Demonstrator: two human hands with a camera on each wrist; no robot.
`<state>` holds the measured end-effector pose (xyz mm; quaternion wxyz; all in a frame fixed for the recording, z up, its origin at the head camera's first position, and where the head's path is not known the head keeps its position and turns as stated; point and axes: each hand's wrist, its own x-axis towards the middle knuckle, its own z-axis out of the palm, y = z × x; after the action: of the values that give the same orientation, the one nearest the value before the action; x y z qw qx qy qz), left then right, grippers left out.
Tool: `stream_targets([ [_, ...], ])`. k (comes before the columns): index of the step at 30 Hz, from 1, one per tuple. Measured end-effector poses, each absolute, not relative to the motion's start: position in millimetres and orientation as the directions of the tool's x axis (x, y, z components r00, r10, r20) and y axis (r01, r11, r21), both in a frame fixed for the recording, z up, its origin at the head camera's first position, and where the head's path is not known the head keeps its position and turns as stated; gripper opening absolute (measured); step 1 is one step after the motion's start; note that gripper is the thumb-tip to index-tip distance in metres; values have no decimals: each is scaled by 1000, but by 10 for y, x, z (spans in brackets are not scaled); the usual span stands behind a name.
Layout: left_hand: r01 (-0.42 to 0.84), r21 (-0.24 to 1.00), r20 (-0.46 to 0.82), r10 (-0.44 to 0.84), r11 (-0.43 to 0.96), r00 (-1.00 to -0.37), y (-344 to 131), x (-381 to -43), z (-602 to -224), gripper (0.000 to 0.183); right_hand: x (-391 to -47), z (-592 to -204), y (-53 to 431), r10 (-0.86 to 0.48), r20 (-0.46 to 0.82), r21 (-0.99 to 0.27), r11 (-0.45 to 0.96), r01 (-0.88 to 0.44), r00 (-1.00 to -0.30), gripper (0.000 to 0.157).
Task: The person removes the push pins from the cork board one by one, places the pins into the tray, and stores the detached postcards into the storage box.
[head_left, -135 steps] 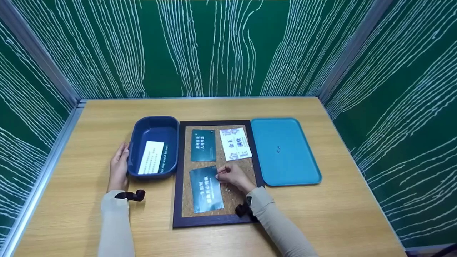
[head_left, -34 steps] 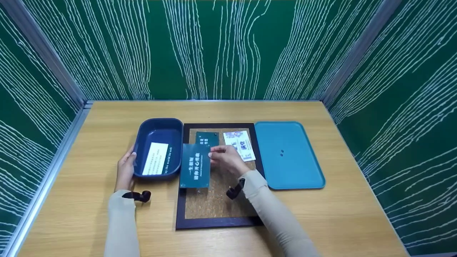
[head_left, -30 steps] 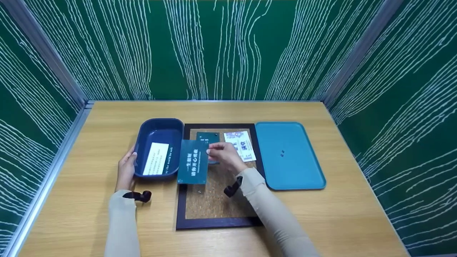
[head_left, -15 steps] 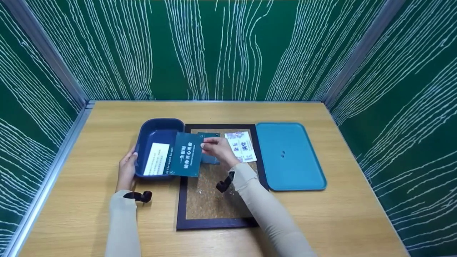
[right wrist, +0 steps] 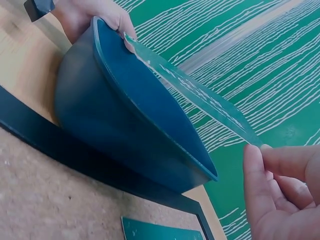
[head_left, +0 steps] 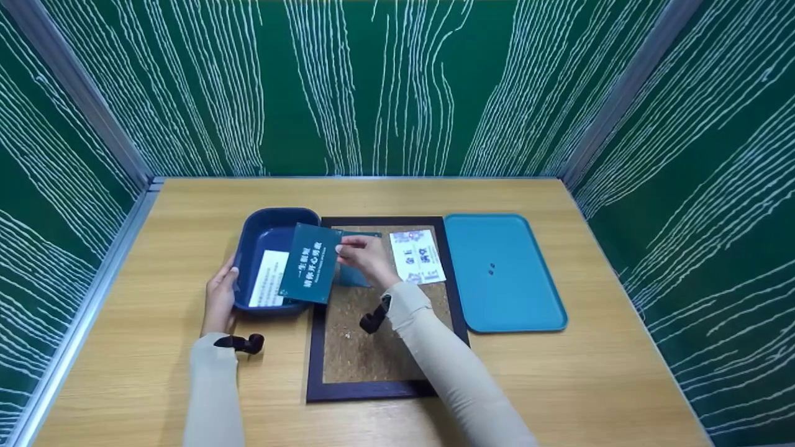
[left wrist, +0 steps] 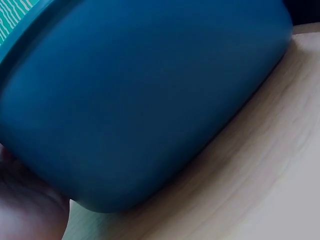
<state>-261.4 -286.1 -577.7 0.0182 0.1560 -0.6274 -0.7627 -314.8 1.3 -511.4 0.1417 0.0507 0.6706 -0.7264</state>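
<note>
My right hand (head_left: 367, 256) pinches a dark green card (head_left: 312, 264) with white lettering by its right edge. The card is held in the air, tilted, over the right side of a dark blue plastic basin (head_left: 248, 226). In the right wrist view, thumb and fingertips grip one end of the card (right wrist: 190, 90), above the basin's rim. My left hand (head_left: 218, 297) holds the basin's left side, with the thumb at the rim. Inside the basin lies a white printed card (head_left: 269, 279), partly covered by the held one.
A dark-framed corkboard (head_left: 372, 347) lies right of the basin. It bears another green card (head_left: 353, 277), partly hidden by my right hand, and a white patterned card (head_left: 416, 256). Farther right, a turquoise tray (head_left: 503, 298) holds two tiny pins (head_left: 491, 269). Several clear pins are on the cork.
My right hand has lifted the green card off the corkboard's lower part and carried it up and left, over the basin. My left hand stays at the basin.
</note>
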Motion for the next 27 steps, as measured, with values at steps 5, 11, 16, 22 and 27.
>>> stream_targets([
  [5, -179, 965, -222, -234, -190, -946, -2867, -2614, -5780, 48, -3157, -5111, -86, -111, -263, -959, -75, 272, -958, 23],
  [11, -193, 963, -235, -238, -186, -942, -2869, -2616, -5788, 47, -3157, -5141, -195, -104, -264, -956, -102, 274, -959, 23],
  [16, -180, 964, -224, -231, -196, -947, -2871, -2620, -5791, 47, -3132, -5140, -322, -71, -262, -958, -105, 268, -963, 23],
  [22, -148, 966, -197, -234, -211, -952, -2862, -2630, -5804, 47, -3113, -5138, -453, -60, -240, -963, -113, 245, -969, 23],
  [27, -144, 956, -202, -219, -255, -955, -2859, -2633, -5817, 47, -3106, -5158, -549, -54, -219, -967, -121, 225, -974, 20],
])
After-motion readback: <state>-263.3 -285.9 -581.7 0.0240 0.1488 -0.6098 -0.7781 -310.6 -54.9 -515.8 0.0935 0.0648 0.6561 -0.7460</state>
